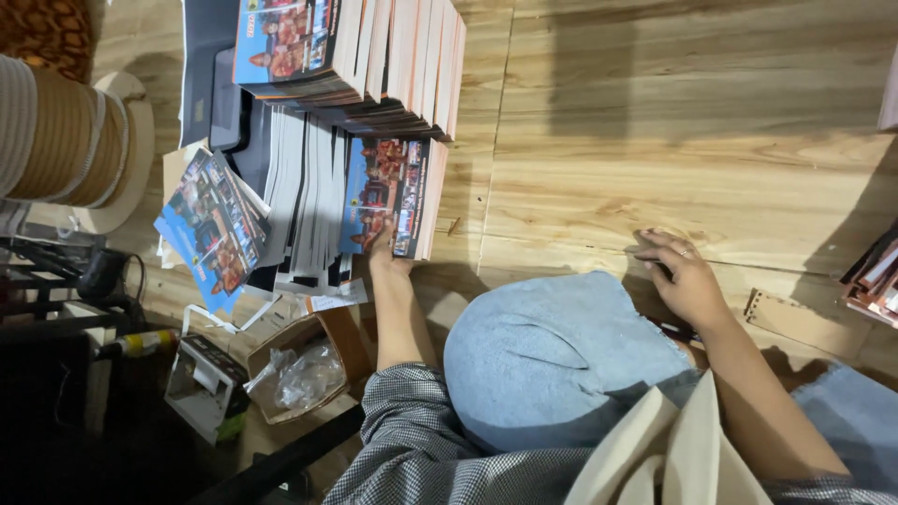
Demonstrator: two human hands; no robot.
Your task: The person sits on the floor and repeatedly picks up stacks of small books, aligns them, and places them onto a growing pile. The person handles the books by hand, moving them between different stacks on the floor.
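My left hand [382,254] reaches forward and grips the near edge of a small stack of colourful printed booklets [391,192] that lies on the wooden floor. Behind it stands a taller pile of the same booklets [374,56], spines and page edges showing. My right hand [687,279] rests on the floor to the right of my bent knee in blue jeans [552,355]. Its fingers curl over a small dark thing that I cannot make out. My sleeves are checked grey.
Loose booklets [210,224] and fanned grey-white sheets [299,201] lie left of the stack. A cardboard box with a plastic bag [304,369] and a white device [208,388] sit near left. A big spool [65,140] stands far left; more books [875,281] at the right edge.
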